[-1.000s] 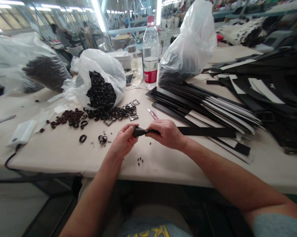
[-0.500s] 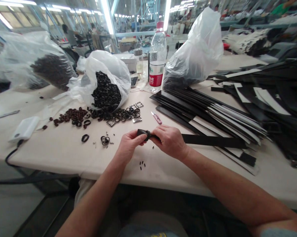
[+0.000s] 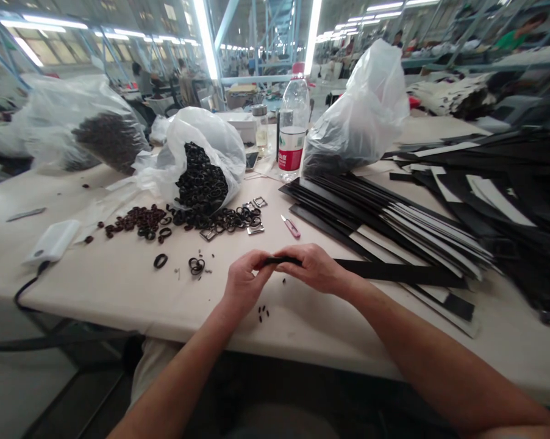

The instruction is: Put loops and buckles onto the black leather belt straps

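Observation:
Both hands grip one black belt strap (image 3: pixel 403 273) near its end, above the front of the table. My left hand (image 3: pixel 246 279) pinches the end between thumb and fingers. Close beside it, my right hand (image 3: pixel 315 267) is closed round the strap, whose long part runs off to the right under my wrist. The strap's held part is turned edge-on, and my fingers hide most of it. Whether the loop seen on it earlier is still there, I cannot tell. Several tiny dark pieces (image 3: pixel 263 313) lie on the table below my hands.
Behind my hands lie pink thread snips (image 3: pixel 291 227), a heap of black loops (image 3: pixel 232 221) and brown loops (image 3: pixel 140 221). Black strips (image 3: pixel 343 195) are stacked at right. A plastic bottle (image 3: pixel 292 131) and bulging bags (image 3: pixel 211 131) stand farther back. A white power bank (image 3: pixel 52 242) sits left.
The strap end has turned from showing its flat face and loop to edge-on. My hands have drawn closer together, and the camera view has tilted slightly upward.

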A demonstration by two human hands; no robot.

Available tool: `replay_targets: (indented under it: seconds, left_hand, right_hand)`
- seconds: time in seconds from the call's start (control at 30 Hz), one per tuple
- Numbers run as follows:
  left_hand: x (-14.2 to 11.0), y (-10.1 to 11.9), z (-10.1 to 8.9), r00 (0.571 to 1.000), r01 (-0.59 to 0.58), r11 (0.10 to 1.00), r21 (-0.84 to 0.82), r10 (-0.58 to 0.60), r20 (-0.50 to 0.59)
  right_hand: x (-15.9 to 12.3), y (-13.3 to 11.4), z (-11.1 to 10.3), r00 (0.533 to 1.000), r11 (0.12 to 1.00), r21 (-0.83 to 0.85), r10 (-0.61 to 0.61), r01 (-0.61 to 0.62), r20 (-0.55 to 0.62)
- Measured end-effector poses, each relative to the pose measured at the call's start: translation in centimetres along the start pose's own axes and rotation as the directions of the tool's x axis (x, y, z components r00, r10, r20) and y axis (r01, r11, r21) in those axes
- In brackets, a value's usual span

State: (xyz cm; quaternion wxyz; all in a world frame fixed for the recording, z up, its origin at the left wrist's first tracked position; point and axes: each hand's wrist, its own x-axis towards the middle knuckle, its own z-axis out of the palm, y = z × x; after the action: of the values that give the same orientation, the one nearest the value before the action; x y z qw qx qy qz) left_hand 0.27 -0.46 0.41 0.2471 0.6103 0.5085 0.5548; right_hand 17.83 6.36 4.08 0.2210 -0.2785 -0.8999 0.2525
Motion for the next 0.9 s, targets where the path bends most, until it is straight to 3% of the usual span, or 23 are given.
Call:
replay_targets:
  seconds: [0.27,0.33,0.4,0.5,0.6,0.73,0.9]
  left_hand:
    - [0.9,-1.1,-0.6,0.985,0.172,0.959,-0.225,-0.174,0.012]
    - [1.9,-1.2,-1.3,0.991,0.137,0.988,-0.071,-0.136,0.016]
    - [3.3,-1.3,-1.9,0.999,0.028,0.972,0.235,-0.036,0.028]
    - [5.7,-1.9,-2.5,0.99,-0.121,0.751,0.649,0.044,0.135]
    - [7.1,-2.6,-2.3,0.975,-0.175,0.559,0.811,-0.017,0.222]
    - [5.6,-2.5,-1.8,0.959,-0.255,0.504,0.825,0.022,0.283]
    - [0.2,-1.6,-3.4,0.909,-0.397,0.532,0.748,0.114,0.401]
  right_hand:
    - [0.3,0.5,-2.4,0.99,0.95,-0.303,0.11,-0.076,0.094]
    - [0.5,0.8,-2.4,0.99,0.917,-0.381,0.136,-0.116,0.026]
    - [0.7,1.2,-2.1,0.982,0.882,-0.43,0.175,-0.191,-0.076]
    - [0.8,1.7,-1.7,0.958,0.854,-0.438,0.218,-0.28,-0.186]
    - [0.8,2.2,-1.7,0.946,0.847,-0.433,0.225,-0.309,-0.233]
    - [0.9,2.6,-1.9,0.935,0.842,-0.427,0.229,-0.33,-0.272]
    - [1.0,2.5,-2.2,0.921,0.831,-0.408,0.291,-0.378,-0.26]
